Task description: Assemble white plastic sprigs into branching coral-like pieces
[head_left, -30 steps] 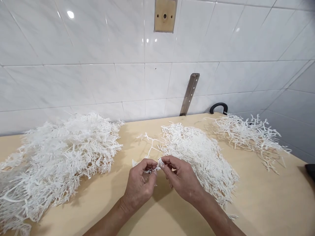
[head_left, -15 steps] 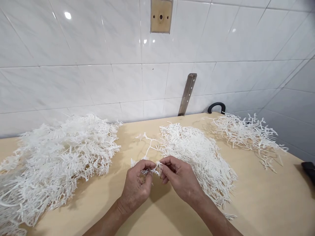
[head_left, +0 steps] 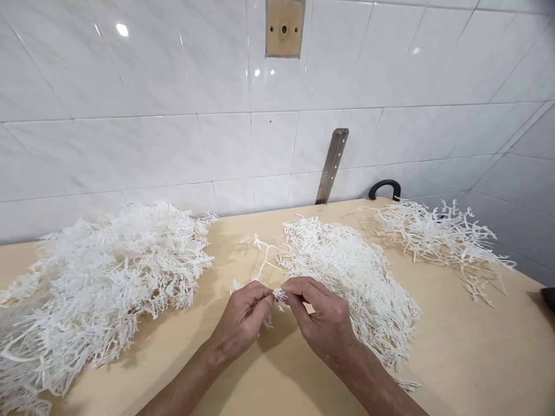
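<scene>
— Two hands on one small piece: the left hand (head_left: pixel 243 319) and the right hand (head_left: pixel 323 320) both pinch a white plastic sprig (head_left: pixel 277 296) between thumb and fingertips, just above the wooden table (head_left: pixel 455 358), in front of the middle pile.

— How are they gripping it?

— Both are closed on it, fingers curled, fingertips almost meeting. A bit of the sprig hangs below the left fingers. I'd judge the piece thin and springy, so short, close grips near the joint, as here, should give the best control; pulling from far apart would likely bend it rather than part it cleanly.

— What lies around?

— Touching the right hand's far side is the middle pile of white sprigs (head_left: pixel 351 271), with one loose branched stem (head_left: pixel 263 254) sticking out just beyond the hands. A larger heap (head_left: pixel 108 277) sits well apart to the left, and a thinner scatter (head_left: pixel 437 234) lies near the right back edge.

— Anything in the way?

— The middle pile crowds the right wrist; stray tips could snag. Behind stand a tiled wall (head_left: pixel 151 115), a metal bracket (head_left: pixel 332 164), a black handle (head_left: pixel 384 186) and a brass plate (head_left: pixel 284 28).
</scene>
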Available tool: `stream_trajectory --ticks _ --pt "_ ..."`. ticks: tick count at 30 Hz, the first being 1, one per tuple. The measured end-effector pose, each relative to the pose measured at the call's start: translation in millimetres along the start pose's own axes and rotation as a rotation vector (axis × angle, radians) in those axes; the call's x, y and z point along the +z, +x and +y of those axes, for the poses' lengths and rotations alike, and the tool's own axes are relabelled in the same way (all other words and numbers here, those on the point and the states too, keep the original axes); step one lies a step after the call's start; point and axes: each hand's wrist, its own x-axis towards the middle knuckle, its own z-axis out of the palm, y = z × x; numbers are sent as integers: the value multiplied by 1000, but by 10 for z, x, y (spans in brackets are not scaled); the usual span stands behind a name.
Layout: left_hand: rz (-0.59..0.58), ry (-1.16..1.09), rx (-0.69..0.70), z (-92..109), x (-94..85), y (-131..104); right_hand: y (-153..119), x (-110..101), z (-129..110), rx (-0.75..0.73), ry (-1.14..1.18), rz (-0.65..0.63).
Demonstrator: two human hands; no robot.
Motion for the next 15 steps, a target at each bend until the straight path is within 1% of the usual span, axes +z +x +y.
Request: stream_trajectory --ticks 2,6,8,10,11,13,15 --pt "12 -40 -38 -4 -9 18 0 6 1 -14 -3 -11" --pt "68 -262 -221 -22 -23 41 2 13 -2 -42 -5 -9" --pt "59 -346 -270 -42 -36 52 -1 14 6 -61 -15 -7" --pt "51 -366 -265 -73 -46 61 -11 10 26 -42 -30 -23" --pt "56 -343 -245 -91 -47 64 -19 5 39 -5 -32 -32" --pt "84 -235 -168 -129 -36 64 -35 -15 66 119 -13 -43" --pt "100 -92 -78 -156 -10 55 -48 -42 87 275 28 -46"
